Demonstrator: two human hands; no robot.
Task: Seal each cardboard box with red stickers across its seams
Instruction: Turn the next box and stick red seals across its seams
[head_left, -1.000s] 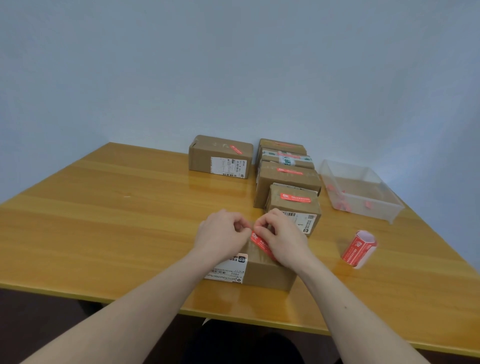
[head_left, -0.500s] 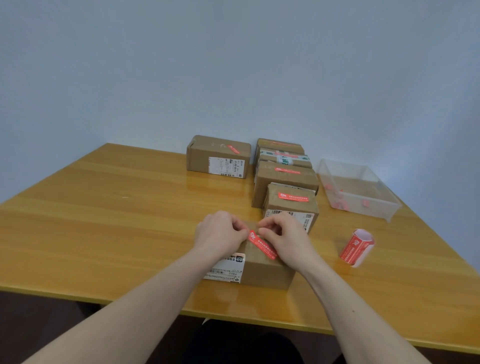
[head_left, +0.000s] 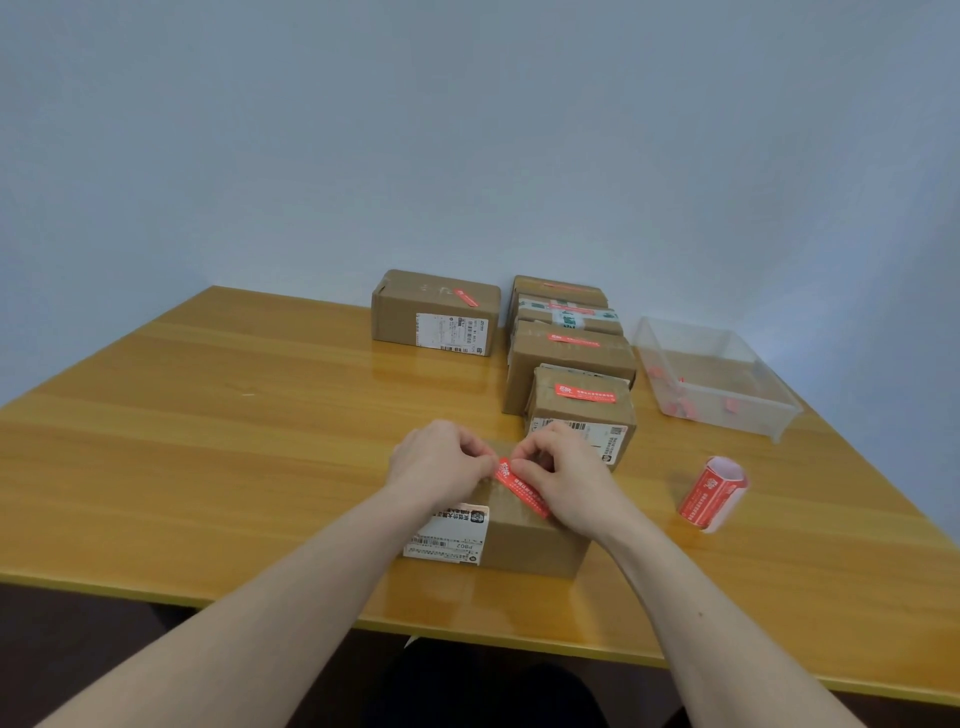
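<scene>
Five boxes at the table's (head_left: 208, 415) far side already wear stickers, while both hands' fingers (head_left: 480, 460) press a red sticker (head_left: 521, 487) onto the nearest cardboard box (head_left: 524, 538), apparently last.

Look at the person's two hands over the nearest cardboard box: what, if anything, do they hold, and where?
Both the left hand and right hand pinch the far end of a long red sticker lying diagonally across the brown cardboard box.

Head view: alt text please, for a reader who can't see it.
Both hands, left hand and right hand, press a red sticker onto the nearest cardboard box. Stickered boxes, a sticker roll and a clear bin sit behind.
</scene>
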